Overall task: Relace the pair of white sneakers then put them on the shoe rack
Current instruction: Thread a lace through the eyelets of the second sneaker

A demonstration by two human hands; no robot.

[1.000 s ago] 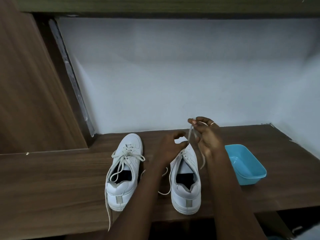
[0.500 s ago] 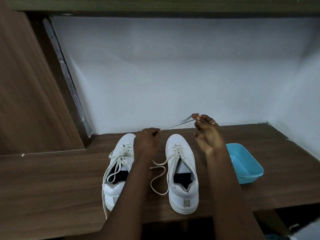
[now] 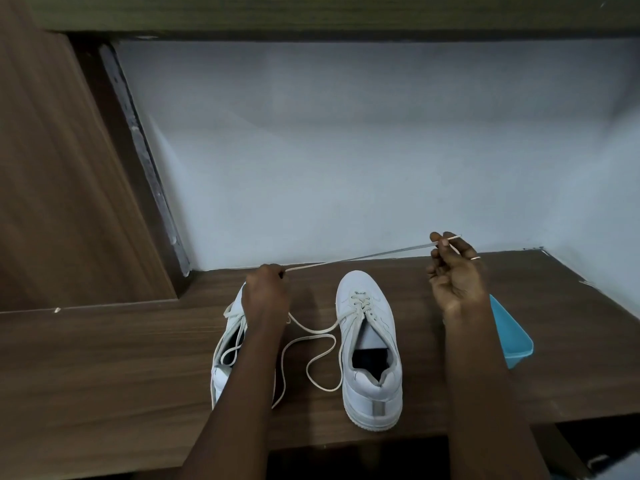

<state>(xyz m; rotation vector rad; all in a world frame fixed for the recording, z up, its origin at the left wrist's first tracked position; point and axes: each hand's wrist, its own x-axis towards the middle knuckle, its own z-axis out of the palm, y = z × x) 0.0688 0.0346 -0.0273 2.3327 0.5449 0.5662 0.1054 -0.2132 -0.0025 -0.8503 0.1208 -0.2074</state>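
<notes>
Two white sneakers stand side by side on a brown wooden shelf (image 3: 104, 358), toes pointing at the wall. The right sneaker (image 3: 372, 355) is laced only at its lowest eyelets. Its white lace (image 3: 356, 259) is stretched taut above the shelf between my hands. My left hand (image 3: 266, 296) grips the lace over the toe of the left sneaker (image 3: 228, 344), which my forearm partly hides. My right hand (image 3: 453, 271) is raised to the right and pinches the lace's tip. A slack loop of lace lies on the shelf between the shoes.
A light blue plastic tub (image 3: 512, 337) sits right of my right forearm, near the shelf's front edge. A white wall (image 3: 346, 150) closes the back and right side. A wooden panel (image 3: 62, 188) rises at the left.
My hands have moved apart: the right one went right and up with the lace tip, the left one stayed over the left sneaker. The lace between them is now longer and taut.
</notes>
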